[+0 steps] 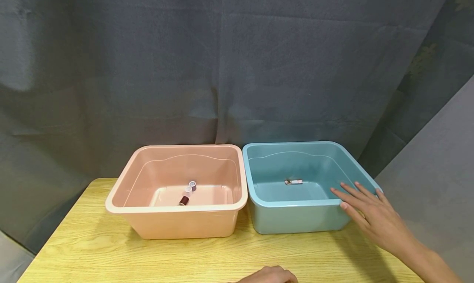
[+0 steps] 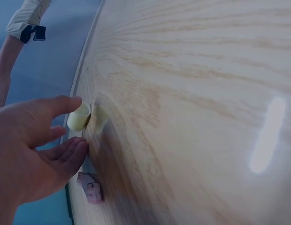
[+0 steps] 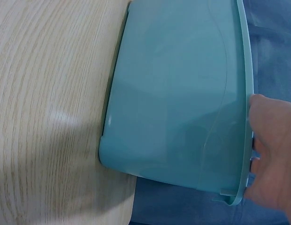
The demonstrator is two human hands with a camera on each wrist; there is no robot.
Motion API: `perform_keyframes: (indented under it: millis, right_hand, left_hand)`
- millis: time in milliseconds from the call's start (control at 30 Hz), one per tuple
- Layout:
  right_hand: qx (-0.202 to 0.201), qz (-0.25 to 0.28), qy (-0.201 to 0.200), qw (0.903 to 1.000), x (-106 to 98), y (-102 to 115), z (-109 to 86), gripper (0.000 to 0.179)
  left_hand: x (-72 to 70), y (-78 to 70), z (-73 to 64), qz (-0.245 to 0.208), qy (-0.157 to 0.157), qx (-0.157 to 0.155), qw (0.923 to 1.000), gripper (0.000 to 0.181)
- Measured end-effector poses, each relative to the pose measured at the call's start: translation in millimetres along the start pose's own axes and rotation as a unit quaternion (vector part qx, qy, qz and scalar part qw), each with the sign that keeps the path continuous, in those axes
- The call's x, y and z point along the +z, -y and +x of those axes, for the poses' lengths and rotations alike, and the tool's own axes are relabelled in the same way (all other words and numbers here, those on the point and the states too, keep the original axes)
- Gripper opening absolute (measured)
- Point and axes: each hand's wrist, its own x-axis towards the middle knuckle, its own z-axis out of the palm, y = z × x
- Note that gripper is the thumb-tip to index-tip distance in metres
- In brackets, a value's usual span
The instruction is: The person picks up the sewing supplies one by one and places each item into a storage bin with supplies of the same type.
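While the left hand (image 2: pixel 37 157) holds loosely bent, parted fingers around a smooth, pale yellow cylinder (image 2: pixel 78 118) on the tabletop (image 2: pixel 192 93), contact unclear, the right hand (image 1: pixel 377 217) spreads straight fingers at the teal basin's (image 1: pixel 300 218) near-right rim, grasping nothing.

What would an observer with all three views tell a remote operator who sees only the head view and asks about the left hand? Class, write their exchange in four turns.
Operator: The bottom edge of my head view cuts off the left hand. What is nearest to it?
Observer: The left wrist view shows a small pale yellow cylinder between the thumb and the other fingers; I can't tell whether they touch it.
Operator: Is anything else on the table near that hand?
Observer: Yes, the same wrist view shows a small pink object close to the fingers, apart from the cylinder.
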Motion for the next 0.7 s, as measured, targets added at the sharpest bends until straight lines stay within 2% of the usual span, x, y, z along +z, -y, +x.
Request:
perform_keyframes:
  millis: [233,367,433,600,700]
  right_hand:
    - [-0.003,0.001,-0.001,1.0000,0.4,1.1,0.1,0.045]
    - [-0.004,-0.001,-0.003,1.0000,0.9,0.9,0.0,0.045]
    - [-0.005,-0.001,-0.004,1.0000,1.0,0.4,0.1,0.045]
    - [-0.006,0.000,-0.006,1.0000,1.4,-1.0,0.8,0.046]
    - [-0.007,-0.001,-0.007,0.9999,1.5,-1.3,1.0,0.046]
  left_hand:
    - [10.9,-0.8,-0.6,0.051,-0.058,0.060,0.9952,0.049]
    - [17.0,2.3,0.0,0.053,-0.083,0.087,0.9914,0.049]
    - [17.0,2.3,-0.6,0.047,-0.084,0.082,0.9919,0.049]
    - [12.1,-0.1,-2.0,0.029,-0.062,0.046,0.9966,0.049]
    - [12.6,-1.1,-2.2,0.032,-0.066,0.047,0.9962,0.051]
